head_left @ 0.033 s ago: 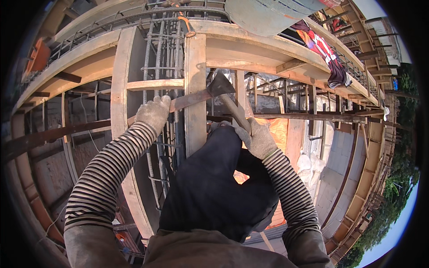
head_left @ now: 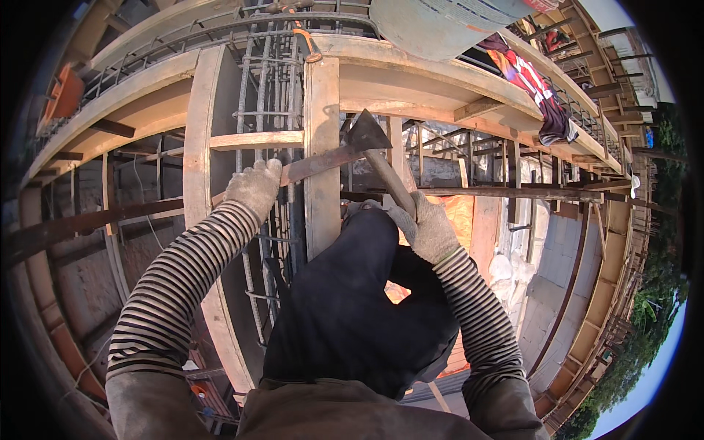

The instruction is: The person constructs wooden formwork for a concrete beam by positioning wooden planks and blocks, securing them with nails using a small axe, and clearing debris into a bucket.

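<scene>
My left hand [head_left: 253, 189], in a dusty knit glove, is closed round a narrow wooden strip [head_left: 319, 164] that lies slantwise across the steel bars and the formwork board [head_left: 321, 117]. My gloved right hand [head_left: 431, 226] grips the wooden handle of a hatchet [head_left: 392, 182] above my dark-trousered knee. Its dark, flared head [head_left: 368, 133] overlaps the strip's far right end; whether they touch I cannot tell. A short wooden crosspiece [head_left: 257, 140] spans the two formwork boards just beyond my left hand.
Steel reinforcing bars [head_left: 265, 73] run between the boards. An orange-handled tool [head_left: 306, 45] rests at the far board's edge. Near the top stands a large pale bucket [head_left: 440, 26]; a patterned cloth [head_left: 524, 84] drapes over the right beam. Open gaps show props and lower levels beneath.
The hatchet's head has tipped, its upper corner now pointing more upward. My right hand has shifted very slightly to the right; my left hand stays on the strip.
</scene>
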Action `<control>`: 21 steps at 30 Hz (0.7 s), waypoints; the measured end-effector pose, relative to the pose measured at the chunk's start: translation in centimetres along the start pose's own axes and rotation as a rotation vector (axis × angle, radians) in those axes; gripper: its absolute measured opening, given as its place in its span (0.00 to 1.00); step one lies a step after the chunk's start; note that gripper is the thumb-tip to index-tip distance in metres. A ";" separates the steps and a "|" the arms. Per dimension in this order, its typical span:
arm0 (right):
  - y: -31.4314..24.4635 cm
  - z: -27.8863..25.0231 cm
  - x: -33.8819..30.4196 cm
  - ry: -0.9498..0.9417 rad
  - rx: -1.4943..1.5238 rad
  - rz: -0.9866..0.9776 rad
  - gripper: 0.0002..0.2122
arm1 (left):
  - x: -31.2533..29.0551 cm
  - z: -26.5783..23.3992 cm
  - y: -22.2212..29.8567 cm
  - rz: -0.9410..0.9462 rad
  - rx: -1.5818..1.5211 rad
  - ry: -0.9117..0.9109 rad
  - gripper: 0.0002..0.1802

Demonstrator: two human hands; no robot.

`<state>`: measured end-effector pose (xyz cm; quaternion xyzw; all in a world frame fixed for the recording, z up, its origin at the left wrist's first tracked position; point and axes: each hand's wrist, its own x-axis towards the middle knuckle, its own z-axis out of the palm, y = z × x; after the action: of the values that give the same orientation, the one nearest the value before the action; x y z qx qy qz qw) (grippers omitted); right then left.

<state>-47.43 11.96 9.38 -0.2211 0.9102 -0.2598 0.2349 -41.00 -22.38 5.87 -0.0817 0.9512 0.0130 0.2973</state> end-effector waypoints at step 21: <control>-0.7 -3.8 -13.1 0.448 0.807 0.268 0.16 | -9.5 -2.6 -7.3 -0.016 -0.409 0.131 0.24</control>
<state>-38.95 19.66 16.80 0.0682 0.7855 -0.6009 0.1312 -33.57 -28.38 13.56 -0.1486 0.9453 0.1982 0.2121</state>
